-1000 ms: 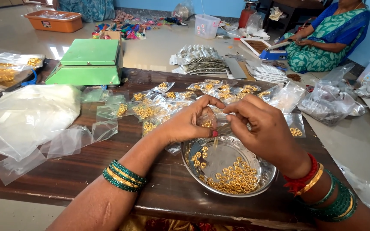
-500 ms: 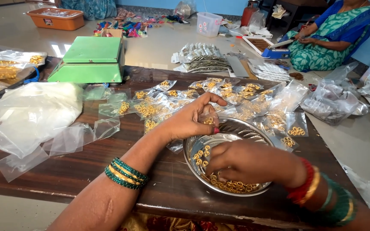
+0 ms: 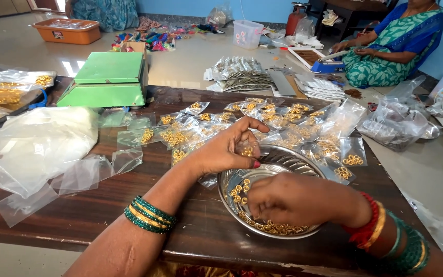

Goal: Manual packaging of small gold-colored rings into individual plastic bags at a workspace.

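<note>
The left hand [image 3: 229, 149] pinches a small clear packet [image 3: 246, 149] of gold rings in a narrow grip above the steel bowl [image 3: 303, 161]. The right hand [image 3: 296, 199] reaches into the bowl among loose gold rings [image 3: 278, 228]; its grip cannot be told. Filled packets [image 3: 293, 120] lie beyond on the worktop [image 3: 201, 236].

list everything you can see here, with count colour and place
steel bowl: one, silver, table's near edge
rings: many, gold, in the bowl
filled packets: many, clear, behind the bowl
empty bags: a heap, clear, left
green box: one, far left
orange tub: one, on the floor
seated person: one, far right
table: one, dark wood
left hand: pinching a small packet over the bowl
right hand: fingers down in the bowl
</note>
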